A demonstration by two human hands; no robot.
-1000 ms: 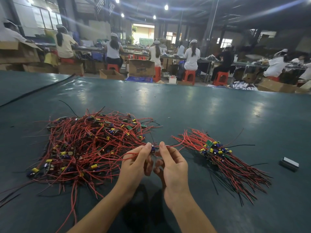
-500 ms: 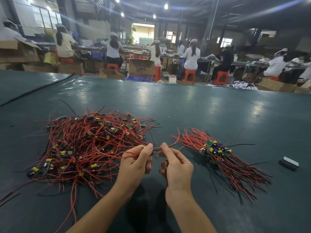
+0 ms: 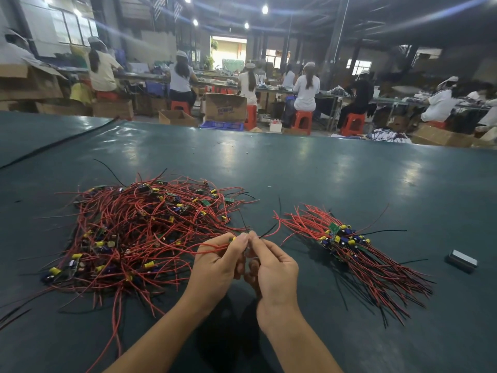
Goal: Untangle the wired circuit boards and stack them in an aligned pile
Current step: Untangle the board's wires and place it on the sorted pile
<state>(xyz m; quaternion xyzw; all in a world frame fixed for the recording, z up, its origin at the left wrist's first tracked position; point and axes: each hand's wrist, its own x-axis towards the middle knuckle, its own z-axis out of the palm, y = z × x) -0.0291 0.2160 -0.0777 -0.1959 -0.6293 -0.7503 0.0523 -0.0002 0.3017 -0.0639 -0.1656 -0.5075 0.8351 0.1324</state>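
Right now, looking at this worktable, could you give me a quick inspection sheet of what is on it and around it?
Surface: dark green table, glossy with lamp reflections.
Job's things: tangled heap of red-wired boards on the left; aligned pile on the right, wires fanned both ways.
Clutter: one small grey block at the far right.
Hands: left hand and right hand pinch one small board between fingertips, its wires trailing into the heap.
Cables: a dark cord crosses the far left corner; stray black wires lie among the red.
Surroundings: seated workers on red stools, cardboard boxes, benches behind.
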